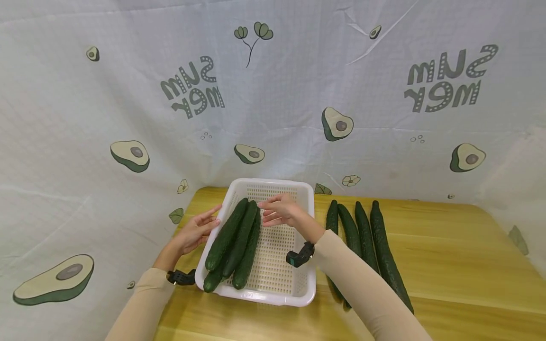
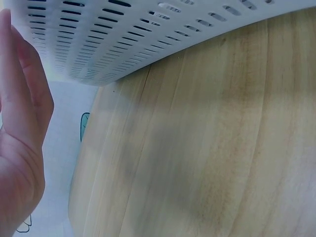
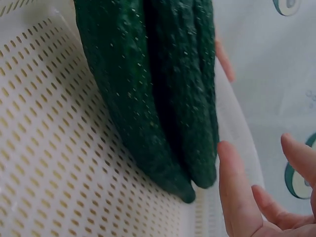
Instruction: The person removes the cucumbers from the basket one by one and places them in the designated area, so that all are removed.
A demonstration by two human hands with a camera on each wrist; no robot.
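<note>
A white perforated plastic basket (image 1: 279, 299) stands on the wooden table. Several dark green cucumbers (image 1: 243, 237) lie piled lengthwise along its left side, some on top of others. My left hand (image 1: 197, 232) is at the basket's left rim, with its fingers extended against the outside. In the left wrist view, that hand (image 2: 19, 108) appears beside the slotted basket wall (image 2: 98, 44). Over the basket, just right of the cucumbers' far ends, my right hand (image 1: 282, 210) has loosely spread fingers and holds nothing. In the right wrist view, its fingertips (image 3: 232, 163) are close to the cucumber tips (image 3: 202, 175).
To the right of the basket, several more cucumbers (image 1: 386, 251) lie side by side on the table (image 1: 460, 265), partly covered by my right sleeve (image 1: 362, 279). A white cloth (image 1: 281, 94) printed with avocados hangs behind the table and along its left.
</note>
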